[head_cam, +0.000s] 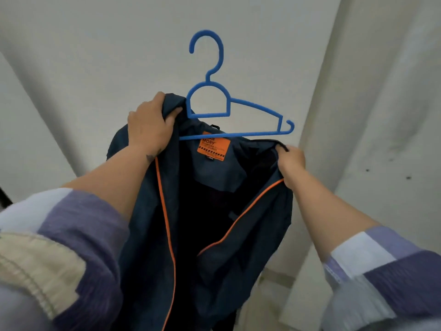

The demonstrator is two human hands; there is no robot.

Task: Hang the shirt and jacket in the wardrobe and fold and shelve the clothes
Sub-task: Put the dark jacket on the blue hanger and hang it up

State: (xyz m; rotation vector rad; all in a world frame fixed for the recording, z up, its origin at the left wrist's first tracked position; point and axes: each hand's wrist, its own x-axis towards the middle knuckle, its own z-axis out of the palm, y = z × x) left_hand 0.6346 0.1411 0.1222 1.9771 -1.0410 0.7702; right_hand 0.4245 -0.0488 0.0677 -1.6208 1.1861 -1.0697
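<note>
Two forearms in pushed-up purple and white sleeves reached forward from the bottom of the view, each ending in one of the hands, and both were closed on the dark navy jacket (210,211). It hung open between them in the air, carried by nothing else, its orange-piped front edges falling toward the bottom of the frame.

Farther out, the left hand (149,125) bunched the left shoulder and collar over what seemed to be the near arm of the blue hanger (229,111), though that arm was hidden under cloth and could not be confirmed. The right hand (291,161) pinched the right shoulder seam, just below and apart from the hanger's bare right arm. An orange label (213,149) showed at the neck, behind the hanger's lower bar.

Beyond hung only pale fabric (358,91); no rail was in view.

The step in hand looked to be dressing the hanger with the jacket, roughly half done. The next move likely called for lifting the right shoulder over the free arm, then finding the wardrobe rail for the hook.
</note>
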